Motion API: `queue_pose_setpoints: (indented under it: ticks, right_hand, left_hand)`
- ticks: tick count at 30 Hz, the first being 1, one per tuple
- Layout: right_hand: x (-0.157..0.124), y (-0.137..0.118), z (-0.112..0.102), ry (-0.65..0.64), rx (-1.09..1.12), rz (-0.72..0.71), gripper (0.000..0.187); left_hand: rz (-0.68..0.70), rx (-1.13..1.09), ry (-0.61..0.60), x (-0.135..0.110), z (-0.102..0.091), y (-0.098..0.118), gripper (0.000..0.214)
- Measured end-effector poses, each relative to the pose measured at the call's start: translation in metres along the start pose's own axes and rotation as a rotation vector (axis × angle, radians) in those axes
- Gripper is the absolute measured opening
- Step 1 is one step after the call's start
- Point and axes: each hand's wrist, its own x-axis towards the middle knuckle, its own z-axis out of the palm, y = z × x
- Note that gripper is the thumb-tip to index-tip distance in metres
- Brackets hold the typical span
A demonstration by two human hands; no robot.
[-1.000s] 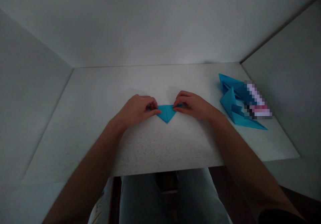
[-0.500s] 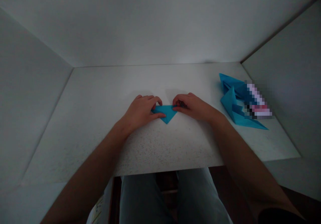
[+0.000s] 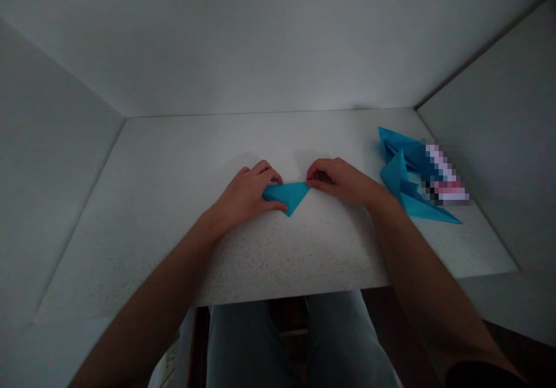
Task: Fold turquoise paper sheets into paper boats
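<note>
A small piece of folded blue paper (image 3: 289, 194), roughly a triangle with its point toward me, is between my two hands over the white tabletop. My left hand (image 3: 248, 191) grips its left part, thumb along the near side and fingers at the far edge. With thumb and fingertips, my right hand (image 3: 336, 178) pinches the paper's right corner. The left end of the paper is hidden under my left hand.
To the right on the white table (image 3: 174, 174) lie larger folded blue paper shapes (image 3: 395, 174), beside a blurred-out pixelated patch. White walls border the table at the back and sides. My legs (image 3: 243, 341) are below the front edge.
My right hand has shifted slightly right and away from me, with the paper's right corner in its pinch. More of the paper's right side shows. My left fingers have lifted a little.
</note>
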Motion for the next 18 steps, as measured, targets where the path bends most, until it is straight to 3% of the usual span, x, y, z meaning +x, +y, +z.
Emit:
queue_pose_setpoints:
  ticks: [18]
  right_hand:
    - [-0.005,-0.010,-0.004,-0.022,0.207,-0.097,0.036]
  left_hand:
    - [-0.022,-0.134,-0.013,-0.001,-0.005,0.002,0.046]
